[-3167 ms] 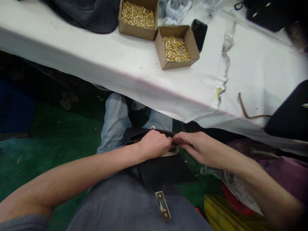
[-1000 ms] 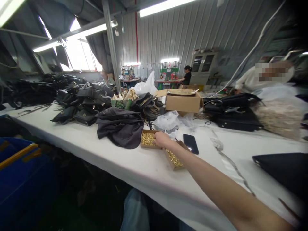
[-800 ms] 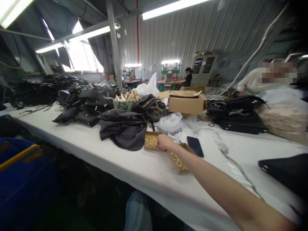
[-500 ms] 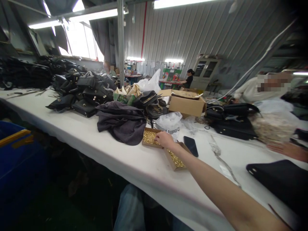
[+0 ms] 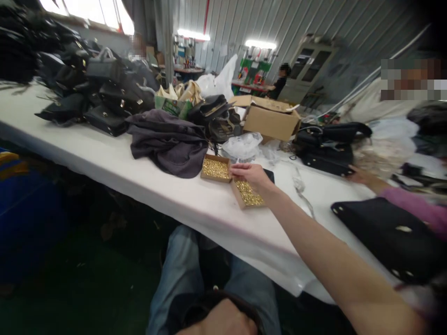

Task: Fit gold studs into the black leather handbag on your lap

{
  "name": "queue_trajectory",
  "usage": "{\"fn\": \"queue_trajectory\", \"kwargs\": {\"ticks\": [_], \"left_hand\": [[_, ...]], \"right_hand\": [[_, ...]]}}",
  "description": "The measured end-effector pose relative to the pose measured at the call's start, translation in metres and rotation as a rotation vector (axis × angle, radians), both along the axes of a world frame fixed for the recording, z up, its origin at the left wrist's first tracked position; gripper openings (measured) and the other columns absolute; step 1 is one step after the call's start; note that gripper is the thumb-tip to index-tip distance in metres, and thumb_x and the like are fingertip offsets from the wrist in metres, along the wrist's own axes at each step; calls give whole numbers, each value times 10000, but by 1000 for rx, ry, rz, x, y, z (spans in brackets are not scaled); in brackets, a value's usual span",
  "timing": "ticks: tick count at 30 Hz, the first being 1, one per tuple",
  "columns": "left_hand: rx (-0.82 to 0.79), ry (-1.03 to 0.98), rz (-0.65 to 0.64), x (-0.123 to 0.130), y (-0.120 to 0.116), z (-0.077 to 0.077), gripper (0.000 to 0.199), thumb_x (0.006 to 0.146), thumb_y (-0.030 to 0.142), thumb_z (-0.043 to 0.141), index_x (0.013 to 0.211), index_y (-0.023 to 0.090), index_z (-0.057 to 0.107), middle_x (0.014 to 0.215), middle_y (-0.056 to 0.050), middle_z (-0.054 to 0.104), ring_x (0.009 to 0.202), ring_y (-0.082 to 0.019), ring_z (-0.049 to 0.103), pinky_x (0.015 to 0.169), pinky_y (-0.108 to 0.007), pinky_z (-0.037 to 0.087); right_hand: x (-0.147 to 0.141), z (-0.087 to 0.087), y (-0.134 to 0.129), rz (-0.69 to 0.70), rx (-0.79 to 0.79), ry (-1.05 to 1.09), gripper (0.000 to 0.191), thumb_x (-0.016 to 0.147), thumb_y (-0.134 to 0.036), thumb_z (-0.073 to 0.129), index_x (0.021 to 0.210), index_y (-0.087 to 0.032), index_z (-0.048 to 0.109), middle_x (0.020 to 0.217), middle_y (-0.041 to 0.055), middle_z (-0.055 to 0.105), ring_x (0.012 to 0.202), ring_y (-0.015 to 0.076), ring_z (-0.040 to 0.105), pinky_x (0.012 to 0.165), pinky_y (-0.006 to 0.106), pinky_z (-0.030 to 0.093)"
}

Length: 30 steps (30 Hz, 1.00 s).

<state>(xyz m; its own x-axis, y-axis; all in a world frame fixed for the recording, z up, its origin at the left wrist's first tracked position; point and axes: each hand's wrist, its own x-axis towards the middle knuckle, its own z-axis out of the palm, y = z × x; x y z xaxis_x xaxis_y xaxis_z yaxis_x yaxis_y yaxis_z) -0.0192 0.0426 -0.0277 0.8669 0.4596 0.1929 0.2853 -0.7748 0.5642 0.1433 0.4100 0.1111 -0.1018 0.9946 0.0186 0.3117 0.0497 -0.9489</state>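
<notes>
My right hand (image 5: 249, 176) hovers over two small cardboard boxes, its thumb and fingers pinched together; whatever is between the fingertips is too small to make out. Small shiny gold metal pieces fill the left box (image 5: 215, 169) and the right box (image 5: 244, 193), which my hand partly covers. Low in the picture, my left hand (image 5: 221, 321) is closed on a black bag (image 5: 206, 304) in my lap. Only part of that bag shows, with a gold stud on its edge.
A dark cloth (image 5: 167, 144) lies left of the boxes, a phone (image 5: 268, 175) behind my right hand. A carton (image 5: 270, 122) and piled black bags (image 5: 104, 97) stand farther back. At right, a co-worker's hand (image 5: 361, 177) touches a black bag; a black panel (image 5: 387, 237) lies nearer.
My right hand has come out of the left box and moved right. The view has tilted down, bringing my left hand and lap into sight. The co-worker's purple sleeve now shows.
</notes>
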Motion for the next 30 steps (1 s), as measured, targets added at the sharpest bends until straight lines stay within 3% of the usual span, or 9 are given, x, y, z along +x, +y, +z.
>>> {"fn": "queue_trajectory", "kwargs": {"ticks": [2, 7, 10, 15, 19, 22, 30], "left_hand": [[-24, 17, -20, 6, -7, -8, 247, 968, 311, 808, 811, 148, 708, 682, -85, 697, 545, -206, 631, 472, -335, 413], [70, 75, 13, 4, -10, 0, 181, 1012, 294, 706, 897, 156, 684, 794, -73, 746, 616, -230, 689, 502, -406, 357], [53, 94, 10, 1, -7, 10, 134, 1015, 235, 658, 901, 166, 667, 811, -65, 746, 633, -232, 697, 516, -419, 343], [54, 117, 12, 4, -7, 13, 131, 1015, 232, 641, 898, 175, 659, 816, -51, 745, 639, -227, 697, 519, -441, 316], [38, 133, 4, 8, -8, 11, 147, 1025, 238, 623, 893, 182, 653, 823, -47, 746, 654, -227, 701, 525, -443, 313], [37, 150, -1, 9, -9, 11, 164, 1044, 258, 610, 904, 181, 651, 826, -52, 746, 665, -233, 705, 529, -430, 325], [57, 153, 6, 8, -13, 17, 165, 1048, 237, 613, 907, 167, 662, 813, -61, 742, 656, -241, 711, 525, -420, 349]], "right_hand": [[26, 1, -23, -13, -62, 79, 483, 775, -460, 984, 1123, -160, 835, 1138, 147, 859, 976, 241, 824, 953, 381, 720], [97, 3, -93, -144, -82, 126, 591, 745, -420, 1036, 1236, -192, 798, 1118, 100, 866, 942, 210, 826, 944, 358, 725], [132, -3, -141, -262, -5, 9, 538, 767, -432, 1026, 1187, -174, 808, 991, 100, 869, 863, 237, 829, 837, 387, 733], [170, -31, -202, -348, 24, -283, 423, 861, -530, 924, 1097, -189, 846, 935, 100, 869, 841, 292, 839, 802, 432, 713], [179, -49, -218, -285, 213, -669, 287, 995, -512, 766, 1042, -244, 855, 999, 76, 869, 879, 274, 804, 870, 424, 649], [179, -58, -220, -204, 360, -913, 316, 1081, -474, 637, 1012, -241, 838, 1069, 91, 849, 951, 272, 771, 883, 396, 594], [184, -64, -232, -37, 459, -1091, 336, 1164, -378, 516, 1133, -231, 817, 1145, 83, 816, 1085, 246, 754, 852, 353, 547]]}}
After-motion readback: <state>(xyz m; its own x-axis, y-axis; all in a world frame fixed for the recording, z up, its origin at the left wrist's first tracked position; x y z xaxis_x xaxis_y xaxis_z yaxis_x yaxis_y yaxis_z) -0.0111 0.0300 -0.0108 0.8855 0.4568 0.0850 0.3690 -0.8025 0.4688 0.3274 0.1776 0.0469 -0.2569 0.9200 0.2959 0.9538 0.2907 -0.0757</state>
